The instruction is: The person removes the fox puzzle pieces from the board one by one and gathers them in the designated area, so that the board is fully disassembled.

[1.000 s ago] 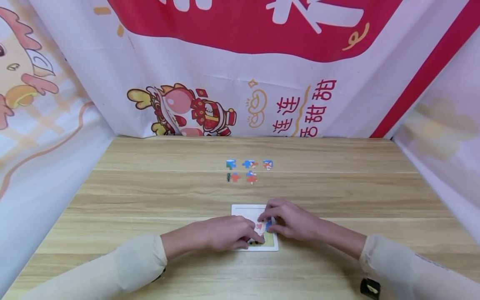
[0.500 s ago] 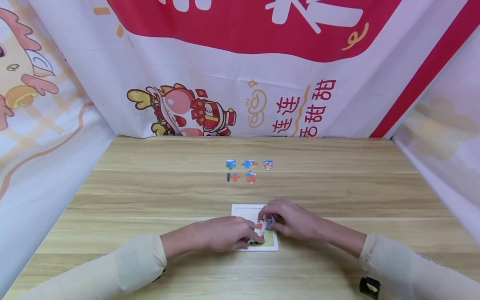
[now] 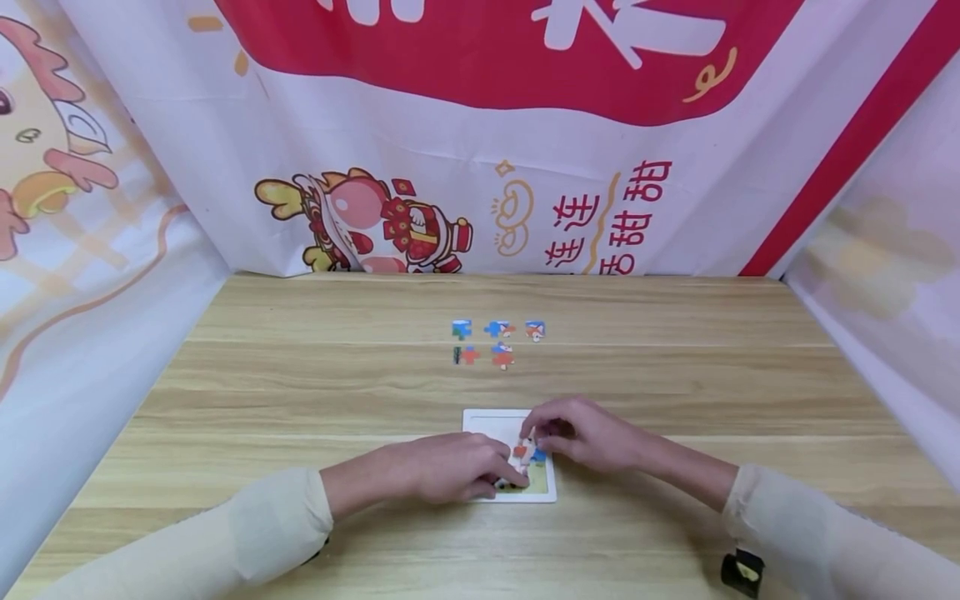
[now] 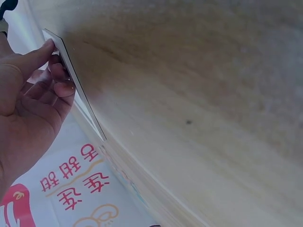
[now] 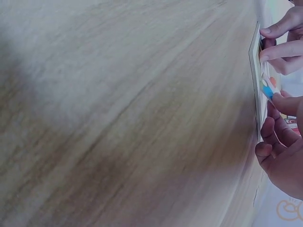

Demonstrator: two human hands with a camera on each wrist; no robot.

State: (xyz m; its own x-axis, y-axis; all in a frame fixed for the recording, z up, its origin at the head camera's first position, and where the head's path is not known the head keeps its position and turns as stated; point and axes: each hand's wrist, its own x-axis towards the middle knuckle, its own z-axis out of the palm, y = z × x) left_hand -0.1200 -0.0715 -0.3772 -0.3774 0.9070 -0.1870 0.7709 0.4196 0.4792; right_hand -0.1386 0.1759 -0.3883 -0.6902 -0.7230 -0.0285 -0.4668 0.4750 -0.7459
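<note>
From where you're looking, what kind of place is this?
Probably a small makeshift booth set up for tabletop work, not a home. Printed banners with cartoon figures wall in a wooden table on three sides, and the table carries only a puzzle tray and a few loose pieces.

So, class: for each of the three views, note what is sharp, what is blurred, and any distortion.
Head view: evenly lit and sharp, with wide-angle bending at the banner edges; the loose puzzle pieces look small. Left wrist view: the left hand is fairly clear, the table soft. Right wrist view: the table is heavily blurred; the puzzle tray is seen edge-on.
</note>
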